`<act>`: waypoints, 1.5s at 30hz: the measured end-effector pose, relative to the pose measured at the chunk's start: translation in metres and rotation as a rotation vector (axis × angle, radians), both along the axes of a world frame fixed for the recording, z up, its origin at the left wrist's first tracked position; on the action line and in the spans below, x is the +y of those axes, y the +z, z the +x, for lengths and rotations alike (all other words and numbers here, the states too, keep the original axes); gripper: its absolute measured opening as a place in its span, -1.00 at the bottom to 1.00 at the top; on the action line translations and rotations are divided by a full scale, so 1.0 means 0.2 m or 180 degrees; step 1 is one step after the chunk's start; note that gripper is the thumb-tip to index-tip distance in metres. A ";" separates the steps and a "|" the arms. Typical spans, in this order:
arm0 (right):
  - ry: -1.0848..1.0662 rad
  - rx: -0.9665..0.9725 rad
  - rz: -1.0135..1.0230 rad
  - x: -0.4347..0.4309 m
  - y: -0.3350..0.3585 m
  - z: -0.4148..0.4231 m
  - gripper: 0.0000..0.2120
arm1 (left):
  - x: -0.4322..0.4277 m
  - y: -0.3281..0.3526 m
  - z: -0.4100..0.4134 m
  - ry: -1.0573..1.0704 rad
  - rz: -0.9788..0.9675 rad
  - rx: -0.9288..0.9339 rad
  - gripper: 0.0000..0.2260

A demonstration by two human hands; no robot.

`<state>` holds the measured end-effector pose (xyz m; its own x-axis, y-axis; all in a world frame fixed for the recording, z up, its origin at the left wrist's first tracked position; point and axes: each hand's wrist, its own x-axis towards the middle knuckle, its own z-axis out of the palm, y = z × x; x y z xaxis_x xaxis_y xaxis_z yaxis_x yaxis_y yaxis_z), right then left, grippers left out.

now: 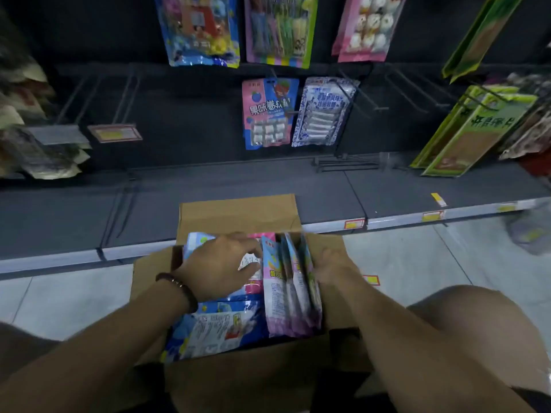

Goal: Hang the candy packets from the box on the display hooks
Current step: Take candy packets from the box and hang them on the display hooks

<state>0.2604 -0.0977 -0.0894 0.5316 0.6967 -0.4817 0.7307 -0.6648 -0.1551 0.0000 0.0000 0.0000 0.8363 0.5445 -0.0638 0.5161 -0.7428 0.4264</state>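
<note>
An open cardboard box (238, 214) stands on the floor in front of me, full of candy packets. Several pink and purple packets (293, 289) stand upright at its right side; blue packets (220, 326) lie flat at the left. My left hand (222, 265) reaches into the box with its fingers curled over the packets by the upright stack. My right hand (332, 265) holds the upright stack from the right, fingers hidden behind it. On the black display wall, a pink-blue packet (269, 113) and a white-blue packet (323, 111) hang from hooks.
Bare hooks (363, 93) stick out right of the hung packets, and more at the left (125, 96) with price tags. Larger packets (202, 28) hang in the row above. Green packets (474, 129) hang at the right. A dark base shelf (208, 198) runs behind the box.
</note>
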 end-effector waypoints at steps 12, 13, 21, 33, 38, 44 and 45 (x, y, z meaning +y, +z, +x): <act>-0.0346 0.0145 -0.0504 -0.02 -0.20 -0.05 -0.46 | 0.05 -0.13 0.09 -0.0080 -0.0308 0.0184 -0.83; -0.0337 0.0120 -0.0512 -0.02 -0.20 -0.05 -0.48 | 0.04 -0.13 0.10 -0.0081 -0.0330 0.0143 -0.85; -0.0410 0.0115 -0.0063 0.01 -0.14 0.04 -0.50 | 0.04 -0.08 0.03 0.0150 -0.0187 0.0248 -0.84; -0.0681 0.1115 0.1933 0.00 0.71 0.04 -0.67 | 0.20 0.01 0.01 0.1095 -0.1656 -0.0888 -0.70; -0.0938 0.2861 0.2581 0.05 0.80 -0.14 -0.72 | 0.15 0.16 0.05 0.1810 -0.2996 -0.2678 -0.64; -0.0240 0.2528 0.3319 0.13 0.96 -0.29 -0.60 | 0.16 0.37 -0.01 0.1978 -0.2264 -0.3630 -0.73; -0.0164 0.2472 0.3453 0.14 1.00 -0.31 -0.36 | 0.16 0.40 -0.02 0.1982 -0.2159 -0.3653 -0.72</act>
<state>0.1990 -0.0704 0.1106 0.4106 0.9049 0.1120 0.1906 0.0349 -0.9810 -0.0043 0.0321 0.0805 0.2510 0.9652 0.0739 -0.1835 -0.0275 0.9826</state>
